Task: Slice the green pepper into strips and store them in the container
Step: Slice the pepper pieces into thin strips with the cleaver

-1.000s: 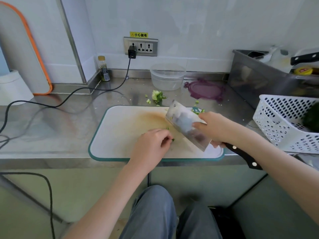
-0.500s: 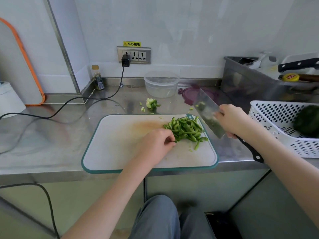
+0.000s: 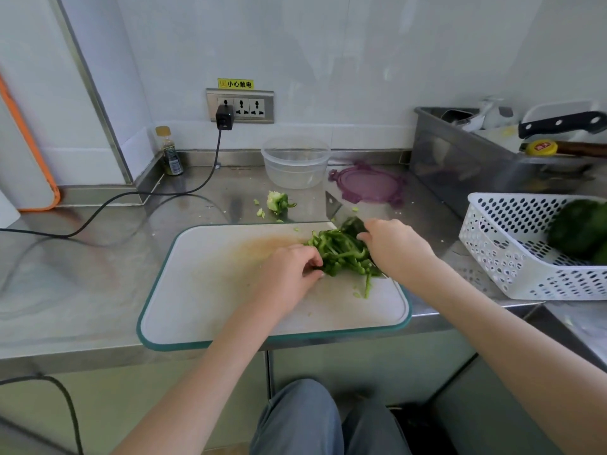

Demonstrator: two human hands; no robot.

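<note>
Green pepper strips [image 3: 341, 252] are all in one pile on the right half of the cutting board [image 3: 210, 290], which sits at the front edge of the steel table [image 3: 82, 274]. Left hand [image 3: 289, 274] is curled at the pile's left side, fingertips pinching into the strips. Right hand [image 3: 397, 247] is on the pile's right side gripping the cleaver [image 3: 341, 210]; the blade pokes out past the strips toward the back of the table and looks slid in under or against them, can't tell which.

The clear container [image 3: 295, 162] stands open near the table's back edge, well apart from the pile, with its purple lid [image 3: 368, 185] lying flat just to its right. The pepper core [image 3: 277, 201] and a few scraps sit between the container and the board. A white basket [image 3: 512, 247] at the right edge holds more green peppers [image 3: 578, 228].
</note>
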